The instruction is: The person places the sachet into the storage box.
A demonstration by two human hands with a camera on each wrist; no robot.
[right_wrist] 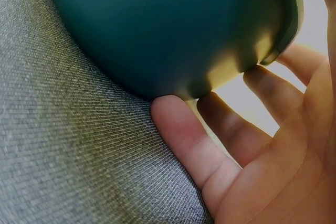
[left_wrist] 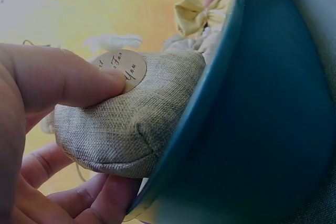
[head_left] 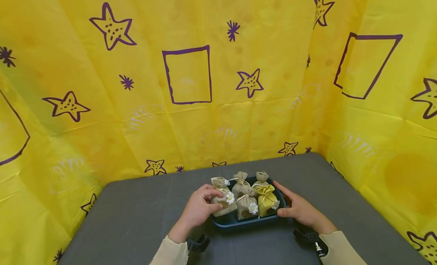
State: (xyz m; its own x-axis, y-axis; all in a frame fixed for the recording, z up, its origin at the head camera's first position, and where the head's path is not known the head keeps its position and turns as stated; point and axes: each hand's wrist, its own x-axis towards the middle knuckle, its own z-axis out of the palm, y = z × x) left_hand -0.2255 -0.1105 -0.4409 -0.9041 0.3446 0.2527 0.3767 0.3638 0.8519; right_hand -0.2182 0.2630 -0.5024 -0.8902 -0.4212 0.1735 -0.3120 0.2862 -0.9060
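Note:
A dark teal tray [head_left: 235, 224] on the table holds several small drawstring pouches. At its left end my left hand [head_left: 199, 206] grips a beige cloth pouch [head_left: 227, 208] with a white flower. In the left wrist view, the thumb presses on the round tag [left_wrist: 134, 69] of this pouch, with fingers beneath it. My right hand [head_left: 302, 210] rests against the tray's right end, its fingers spread. Fingertips [right_wrist: 173, 114] touch the tray's outer wall [right_wrist: 157, 24] in the right wrist view. A yellow pouch [head_left: 267, 204] stands nearest that hand.
Beside the yellow pouch stands another beige pouch [head_left: 246, 209] with a flower; more beige pouches [head_left: 240, 178] are behind. The grey table [head_left: 143, 215] runs back to a yellow patterned curtain [head_left: 191, 136] at the rear and right.

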